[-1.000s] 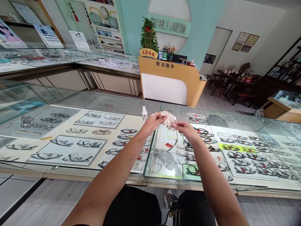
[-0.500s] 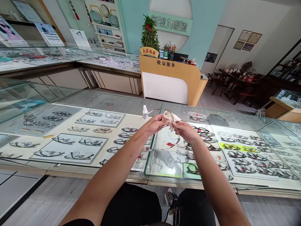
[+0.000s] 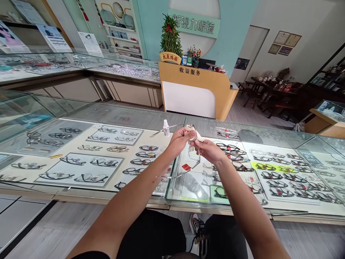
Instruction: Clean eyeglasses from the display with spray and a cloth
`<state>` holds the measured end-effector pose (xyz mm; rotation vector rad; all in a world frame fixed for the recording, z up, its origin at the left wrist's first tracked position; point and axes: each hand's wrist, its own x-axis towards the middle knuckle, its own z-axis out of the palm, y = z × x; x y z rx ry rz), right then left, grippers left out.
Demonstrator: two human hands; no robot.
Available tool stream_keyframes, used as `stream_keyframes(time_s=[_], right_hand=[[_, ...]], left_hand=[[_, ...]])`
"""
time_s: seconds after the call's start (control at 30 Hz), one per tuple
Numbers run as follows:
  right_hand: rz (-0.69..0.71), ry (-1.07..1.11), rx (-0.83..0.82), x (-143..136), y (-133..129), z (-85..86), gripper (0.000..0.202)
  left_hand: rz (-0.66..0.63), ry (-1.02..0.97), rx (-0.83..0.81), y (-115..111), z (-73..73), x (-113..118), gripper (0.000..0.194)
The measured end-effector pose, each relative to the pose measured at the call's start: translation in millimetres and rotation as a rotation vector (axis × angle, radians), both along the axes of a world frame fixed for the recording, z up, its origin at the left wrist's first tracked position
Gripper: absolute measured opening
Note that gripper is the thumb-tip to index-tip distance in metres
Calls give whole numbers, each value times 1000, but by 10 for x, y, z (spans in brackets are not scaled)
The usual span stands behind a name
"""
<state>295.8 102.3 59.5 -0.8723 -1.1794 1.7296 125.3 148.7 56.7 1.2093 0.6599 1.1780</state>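
Frame centre: thin-rimmed eyeglasses, temples spread, lower lens clear; left hand clamped on pale cloth, right hand pinching eyeglasses.

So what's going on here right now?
A person stands at a glass display counter, holding a pair of glasses in both bare hands above it. The left hand pinches a pale cloth around one lens, and the right hand grips the frame near the middle. The arms of the glasses are open, and a red tag shows by the other lens. A small white bottle stands nearby, with rows of eyeglasses displayed under the glass.
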Motion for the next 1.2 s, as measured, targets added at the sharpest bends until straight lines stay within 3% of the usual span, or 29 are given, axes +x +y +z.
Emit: stream_keyframes(time_s=[0.1, 0.3, 0.5, 0.8, 1.0, 1.2], right_hand=[[-12, 25, -6, -29, 4, -15, 47], [-145, 16, -1, 26, 54, -13, 45], [-240, -5, 67, 166, 86, 26, 44], [-525, -30, 229, 270, 154, -16, 38], [-472, 78, 130, 57, 58, 36, 47], [-436, 80, 130, 1, 28, 47, 47]], left_hand=[[107, 21, -17, 27, -39, 21, 58], [-95, -219, -212, 83, -18, -28, 40], [-79, -203, -303, 120, 67, -123, 30], [-405, 8, -295, 36, 39, -157, 37], [-442, 46, -186, -105, -47, -3, 43], [-409, 24, -158, -141, -6, 67, 44]])
